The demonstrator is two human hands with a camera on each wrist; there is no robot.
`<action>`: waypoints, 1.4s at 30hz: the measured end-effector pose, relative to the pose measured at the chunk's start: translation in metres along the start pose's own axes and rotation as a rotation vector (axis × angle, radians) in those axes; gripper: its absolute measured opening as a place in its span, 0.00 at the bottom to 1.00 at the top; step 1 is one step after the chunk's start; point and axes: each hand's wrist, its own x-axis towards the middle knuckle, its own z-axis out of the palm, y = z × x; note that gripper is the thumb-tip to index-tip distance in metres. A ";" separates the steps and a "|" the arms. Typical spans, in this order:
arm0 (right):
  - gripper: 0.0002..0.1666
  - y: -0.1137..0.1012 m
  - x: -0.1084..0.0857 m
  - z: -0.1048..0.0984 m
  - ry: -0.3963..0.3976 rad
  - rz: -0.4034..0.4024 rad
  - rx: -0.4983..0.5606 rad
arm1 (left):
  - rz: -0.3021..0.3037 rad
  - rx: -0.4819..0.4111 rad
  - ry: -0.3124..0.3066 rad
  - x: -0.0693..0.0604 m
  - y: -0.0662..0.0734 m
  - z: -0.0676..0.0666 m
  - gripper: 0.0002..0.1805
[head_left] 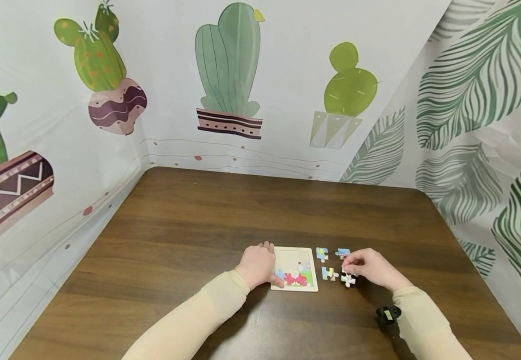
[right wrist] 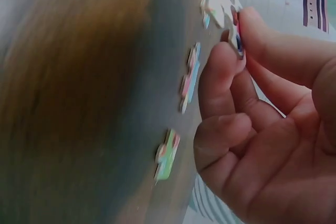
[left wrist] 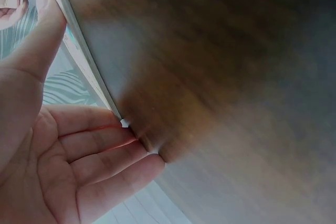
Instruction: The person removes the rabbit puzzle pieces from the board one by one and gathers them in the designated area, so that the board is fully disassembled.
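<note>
A pale wooden puzzle tray (head_left: 294,248) lies on the table, with a few picture pieces (head_left: 295,279) along its near edge. My left hand (head_left: 258,265) rests at the tray's left side, thumb over the rim and the other fingers extended beside it. The right hand (head_left: 370,267) pinches a jigsaw piece (head_left: 348,279) between thumb and fingers, just right of the tray. In the right wrist view the held piece (right wrist: 216,1) is tilted, its pale underside showing. Loose jigsaw pieces (head_left: 322,254) lie between the tray and the right hand.
Another loose piece (head_left: 343,253) lies beyond the right fingers, and one (head_left: 329,273) sits nearer the tray. Two more pieces, one blue and pink (right wrist: 191,77) and one green (right wrist: 168,155), lie below the right hand. A patterned cloth backdrop surrounds the brown table (head_left: 224,210).
</note>
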 end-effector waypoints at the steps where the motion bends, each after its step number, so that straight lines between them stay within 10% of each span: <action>1: 0.03 0.001 -0.001 -0.001 -0.004 0.004 -0.002 | 0.000 0.001 0.000 0.000 0.000 0.000 0.60; 17: 0.06 0.005 -0.005 0.003 0.133 0.106 -0.166 | 0.004 -0.002 0.018 -0.001 0.000 -0.002 0.59; 42: 0.03 -0.024 0.015 0.023 0.138 0.137 -0.197 | -0.008 -0.009 -0.015 -0.001 0.000 -0.001 0.59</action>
